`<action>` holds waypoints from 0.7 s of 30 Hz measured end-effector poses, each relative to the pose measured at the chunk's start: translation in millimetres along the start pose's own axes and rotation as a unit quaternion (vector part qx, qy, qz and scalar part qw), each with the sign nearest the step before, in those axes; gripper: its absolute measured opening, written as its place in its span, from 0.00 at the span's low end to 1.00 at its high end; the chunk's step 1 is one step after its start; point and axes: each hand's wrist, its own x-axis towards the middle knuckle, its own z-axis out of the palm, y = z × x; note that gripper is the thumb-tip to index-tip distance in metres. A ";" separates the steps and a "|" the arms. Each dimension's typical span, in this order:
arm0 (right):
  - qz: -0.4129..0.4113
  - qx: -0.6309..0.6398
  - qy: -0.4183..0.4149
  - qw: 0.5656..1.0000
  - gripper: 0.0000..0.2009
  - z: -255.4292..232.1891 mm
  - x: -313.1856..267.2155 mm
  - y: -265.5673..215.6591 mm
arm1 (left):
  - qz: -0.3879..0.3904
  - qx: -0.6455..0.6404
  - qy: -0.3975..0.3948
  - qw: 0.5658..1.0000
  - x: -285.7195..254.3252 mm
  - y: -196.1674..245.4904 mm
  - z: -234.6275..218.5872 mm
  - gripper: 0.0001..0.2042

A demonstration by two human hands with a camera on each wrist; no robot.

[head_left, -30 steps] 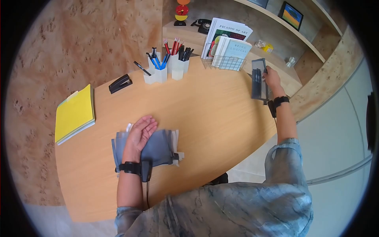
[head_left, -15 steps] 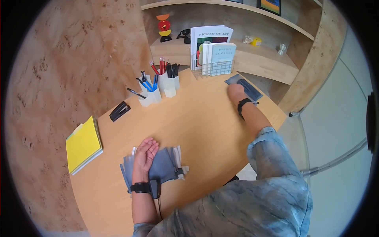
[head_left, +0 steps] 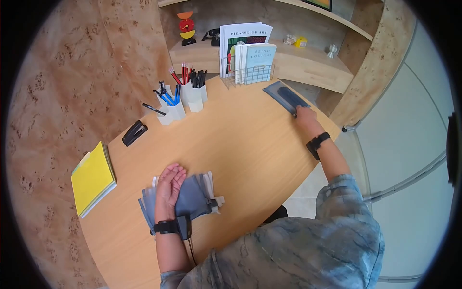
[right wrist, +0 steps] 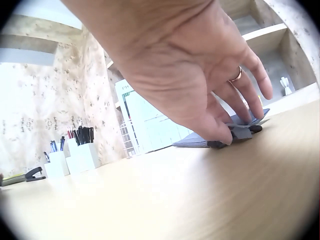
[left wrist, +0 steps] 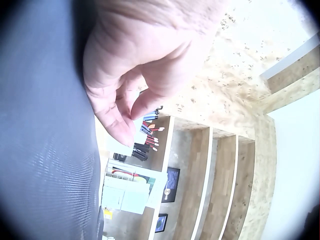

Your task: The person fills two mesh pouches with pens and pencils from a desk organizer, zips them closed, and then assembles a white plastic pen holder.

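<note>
My right hand (head_left: 306, 119) is at the near end of a dark, see-through zip pouch (head_left: 279, 94) lying near the desk's far right edge. Dark items show inside that pouch. In the right wrist view, the thumb and fingers (right wrist: 253, 103) pinch the pouch's end (right wrist: 242, 133), where a grey tab and a black piece stick out. My left hand (head_left: 172, 183) rests palm up, fingers loosely bent and holding nothing, over a pile of grey-blue mesh pouches (head_left: 195, 197). Grey mesh fabric (left wrist: 45, 140) fills the left side of the left wrist view.
White pen holders (head_left: 195, 100) with pens and pencils stand at the back, beside a wire rack (head_left: 255, 74) of books. A black stapler (head_left: 134, 133) and a yellow folder stack (head_left: 94, 178) lie on the left. Behind are shelves (head_left: 308, 67) holding ornaments and a telephone.
My right hand brought the pouch from beyond the desk's right edge down onto the far right corner, then shifted to its near end. The left hand stays over the pile.
</note>
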 end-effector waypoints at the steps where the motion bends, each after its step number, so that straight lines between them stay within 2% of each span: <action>1: 0.006 -0.011 0.000 1.000 0.13 6.7 1.9 6.0 | 0.000 -0.001 -0.001 1.000 0.0 0.5 0.1 0.08; 7: -0.024 -0.077 0.063 0.995 0.11 6.8 -3.8 14.6 | -0.001 -0.008 -0.012 1.000 1.3 -1.5 -4.4 0.07; 10: -0.002 -0.015 0.073 0.997 0.12 17.8 1.5 20.2 | 0.003 -0.010 -0.013 1.000 1.5 -0.9 -5.4 0.07; 16: 0.008 -0.012 0.013 1.000 0.13 19.1 8.5 29.7 | 0.005 -0.004 -0.008 1.000 1.4 -2.0 -3.6 0.07; 21: -0.008 -0.036 0.106 0.994 0.14 7.9 4.3 34.7 | 0.007 -0.005 -0.013 1.000 1.2 -1.7 -4.0 0.07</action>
